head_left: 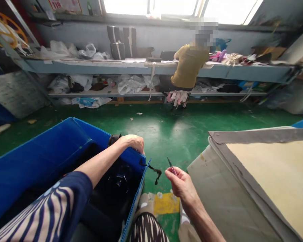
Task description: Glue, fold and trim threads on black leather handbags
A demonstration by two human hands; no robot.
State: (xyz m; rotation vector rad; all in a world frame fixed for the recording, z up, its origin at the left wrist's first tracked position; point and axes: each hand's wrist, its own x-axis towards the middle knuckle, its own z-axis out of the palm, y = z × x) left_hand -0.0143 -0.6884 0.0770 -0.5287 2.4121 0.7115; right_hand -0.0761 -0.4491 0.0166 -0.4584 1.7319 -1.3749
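My left hand (136,143) is at the far right corner of a blue corrugated bin (47,144), its fingers curled down over the rim. What those fingers hold is hidden. A thin black strip (156,170) dangles outside the bin, just below this hand. A black item (114,139) shows at the rim behind my left wrist. Dark things lie inside the bin, hard to tell apart. To the right of the strip, my right hand (178,178) is closed on a small pointed tool (171,165), like tweezers or snips, its dark tip pointing up and away.
A grey container (207,174) topped with a cream sheet (275,168) stands at the right. Beyond the green floor (146,124), a person in a yellow top (188,65) sits at a long bench (91,66) bearing black cases, plastic bags and cloth.
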